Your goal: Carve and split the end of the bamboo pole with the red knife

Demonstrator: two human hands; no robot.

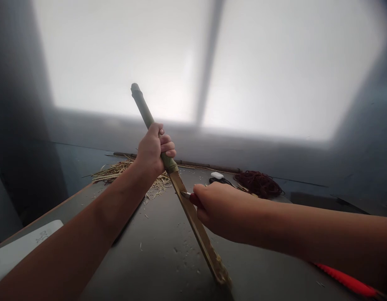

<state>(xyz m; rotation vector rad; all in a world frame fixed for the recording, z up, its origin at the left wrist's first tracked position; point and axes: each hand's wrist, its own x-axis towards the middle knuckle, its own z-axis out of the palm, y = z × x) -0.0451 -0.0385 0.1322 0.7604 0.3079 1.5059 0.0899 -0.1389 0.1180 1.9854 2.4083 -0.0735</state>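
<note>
A length of green bamboo point(144, 109) slants across the middle, its round upper end raised and its lower half split open lengthwise, showing a tan inner face. My left hand point(154, 146) is wrapped round the whole upper part, just above a node. In my right hand point(212, 207) is a knife point(186, 195) with a dark red handle, its short blade at the cut face below the node. The bamboo's ragged lower end is near the table's front. Most of the knife handle is hidden by my right fingers.
Bamboo shavings point(118, 170) are heaped at the back left of the grey table point(127, 267). A long dark stick point(209, 166) lies along the wall. Dark red cord point(258, 183), a small white object point(216, 175), a red handle point(347, 279) and a white board point(30, 242) are around.
</note>
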